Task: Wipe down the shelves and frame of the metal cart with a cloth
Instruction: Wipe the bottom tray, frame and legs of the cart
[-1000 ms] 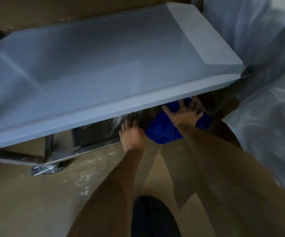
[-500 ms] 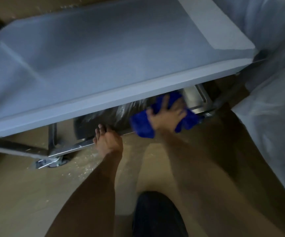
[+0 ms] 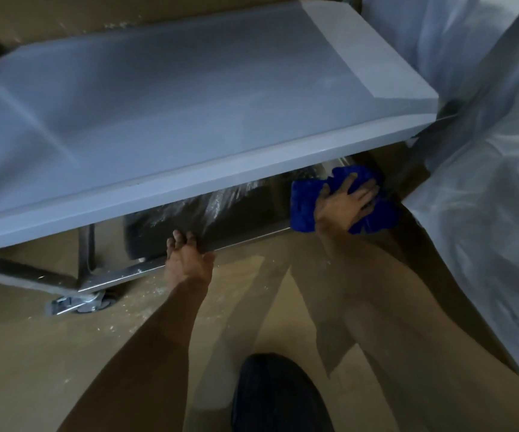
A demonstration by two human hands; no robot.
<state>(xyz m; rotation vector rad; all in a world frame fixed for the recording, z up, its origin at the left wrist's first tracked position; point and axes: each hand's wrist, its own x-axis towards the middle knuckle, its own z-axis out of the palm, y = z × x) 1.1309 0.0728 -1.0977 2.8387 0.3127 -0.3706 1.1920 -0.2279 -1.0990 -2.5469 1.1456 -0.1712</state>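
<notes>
Fingers (image 3: pixel 353 182) of the right hand (image 3: pixel 344 204) lay spread flat on the blue cloth (image 3: pixel 305 204) — pressing it onto the cart's bottom shelf (image 3: pixel 252 213), at its right end beside the post (image 3: pixel 408 173). Left hand (image 3: pixel 188 260) gripped that shelf's front rim, fingers curled over — under the grey upper shelf (image 3: pixel 189 120), caster (image 3: pixel 93 302) at left.

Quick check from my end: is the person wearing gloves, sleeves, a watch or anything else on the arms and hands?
No. The left hand and right hand are bare, without gloves. Both forearms are uncovered to the frame's bottom edge, with no sleeve, watch, band or ring visible. The picture is dim and slightly blurred, so fine marks cannot be ruled out.
</notes>
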